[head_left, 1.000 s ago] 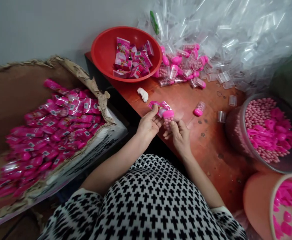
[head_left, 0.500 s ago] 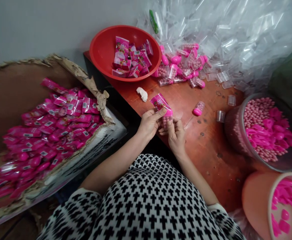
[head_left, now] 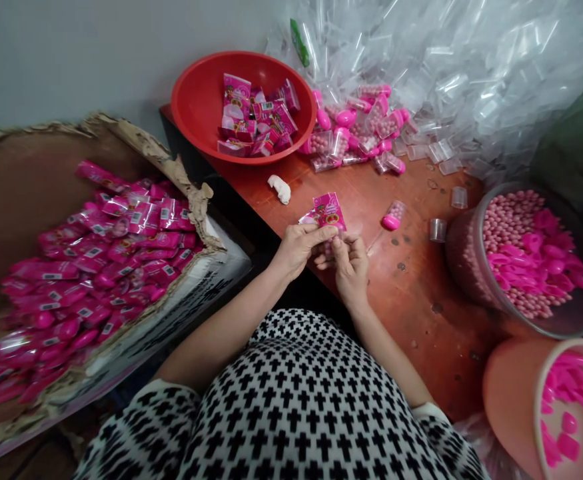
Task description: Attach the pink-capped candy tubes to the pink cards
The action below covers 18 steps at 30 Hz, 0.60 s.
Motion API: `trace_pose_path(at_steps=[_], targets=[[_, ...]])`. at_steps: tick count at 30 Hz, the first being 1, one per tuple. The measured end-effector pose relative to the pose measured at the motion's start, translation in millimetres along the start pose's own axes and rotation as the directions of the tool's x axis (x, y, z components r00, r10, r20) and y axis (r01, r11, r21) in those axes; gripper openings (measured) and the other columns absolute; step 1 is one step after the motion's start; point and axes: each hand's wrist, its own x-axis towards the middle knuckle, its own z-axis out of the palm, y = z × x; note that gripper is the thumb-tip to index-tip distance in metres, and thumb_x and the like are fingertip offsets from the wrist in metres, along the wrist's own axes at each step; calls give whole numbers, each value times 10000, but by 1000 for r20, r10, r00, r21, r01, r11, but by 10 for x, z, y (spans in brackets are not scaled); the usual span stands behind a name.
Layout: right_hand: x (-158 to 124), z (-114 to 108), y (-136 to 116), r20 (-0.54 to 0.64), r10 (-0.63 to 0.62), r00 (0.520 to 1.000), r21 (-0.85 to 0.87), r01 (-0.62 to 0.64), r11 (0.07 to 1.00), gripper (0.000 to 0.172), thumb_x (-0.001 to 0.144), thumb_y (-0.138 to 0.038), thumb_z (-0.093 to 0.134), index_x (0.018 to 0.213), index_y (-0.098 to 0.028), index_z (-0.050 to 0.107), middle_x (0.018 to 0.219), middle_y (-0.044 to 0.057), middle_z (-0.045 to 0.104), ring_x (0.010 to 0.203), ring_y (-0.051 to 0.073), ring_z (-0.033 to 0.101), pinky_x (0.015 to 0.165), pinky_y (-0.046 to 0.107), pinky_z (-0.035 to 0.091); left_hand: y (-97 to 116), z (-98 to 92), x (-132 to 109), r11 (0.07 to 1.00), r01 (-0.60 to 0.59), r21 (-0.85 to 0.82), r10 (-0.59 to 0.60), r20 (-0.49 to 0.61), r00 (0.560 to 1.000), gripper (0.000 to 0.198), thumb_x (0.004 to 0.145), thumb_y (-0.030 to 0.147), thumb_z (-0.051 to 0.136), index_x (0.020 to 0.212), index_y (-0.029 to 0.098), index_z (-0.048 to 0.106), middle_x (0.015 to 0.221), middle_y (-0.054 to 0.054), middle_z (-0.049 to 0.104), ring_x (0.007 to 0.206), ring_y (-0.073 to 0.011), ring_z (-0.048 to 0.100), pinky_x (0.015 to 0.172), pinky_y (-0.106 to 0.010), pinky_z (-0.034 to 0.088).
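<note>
Over the near edge of the red-brown table [head_left: 411,280], my left hand [head_left: 298,247] and my right hand [head_left: 348,263] are pressed together around a small pink printed wrapper [head_left: 328,210] that sticks up between the fingers. Both hands are closed on it; a pink-capped vial of candy is mostly hidden inside the wrapper and under my fingers. One filled vial [head_left: 394,217] lies alone on the table just right of my hands.
A red bowl [head_left: 196,107] of pink wrappers stands at the back; filled vials [head_left: 356,130] and clear empty tubes [head_left: 471,73] are piled behind. Right: a tub of pink beads and caps [head_left: 521,253] and a bucket of caps [head_left: 566,400]. Left: a cardboard box [head_left: 171,160] of wrapped packs.
The pink cap that showed a second ago has gone inside the wrapper. The wrapper now stands more upright, and my hands have drawn closer together around it.
</note>
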Motion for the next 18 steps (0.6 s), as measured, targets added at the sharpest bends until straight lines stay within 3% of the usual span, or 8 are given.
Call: trace_pose_path(at_steps=[4, 8, 14, 16, 18], targets=[[10, -35, -22, 51, -1, 999, 92, -3, 996, 382, 773, -469, 705, 985, -251, 475, 722, -68, 677, 538, 94, 656, 507, 211, 572, -26, 12, 4, 997, -4, -82, -2, -72, 997, 319, 584, 335, 848, 598, 86, 648, 539, -16, 590, 421, -70, 498, 381, -197, 381], [2, -123, -67, 139, 9, 990, 127, -27, 991, 352, 768, -407, 733, 1009, -238, 541, 847, -26, 724, 691, 116, 711, 644, 250, 612, -9, -16, 1, 987, -35, -155, 11, -149, 989, 291, 577, 302, 851, 667, 77, 690, 680, -65, 684, 618, -112, 630, 582, -219, 510], [89, -72, -98, 107, 24, 994, 112, -36, 993, 303, 747, -381, 750, 899, -232, 534, 673, -70, 697, 524, 96, 665, 538, 214, 584, -97, 35, -101, 983, -47, -178, 32, -86, 996, 253, 607, 275, 840, 670, 75, 699, 620, -28, 649, 527, -62, 550, 519, -195, 460], [113, -36, -122, 139, 32, 990, 113, -48, 992, 325, 731, -383, 762, 902, -227, 535, 684, -65, 703, 536, 100, 671, 538, 216, 583, -30, 14, -183, 980, -111, -168, 88, -138, 987, 238, 622, 276, 834, 668, 91, 690, 665, -45, 680, 564, -88, 597, 562, -219, 495], [133, -42, -157, 163, 33, 986, 108, -51, 993, 344, 724, -399, 765, 911, -220, 539, 719, -46, 721, 563, 106, 682, 544, 219, 581, 120, -76, -292, 956, -256, -143, 213, -260, 942, 242, 662, 332, 808, 723, 126, 696, 800, -72, 732, 725, -152, 684, 700, -273, 551]])
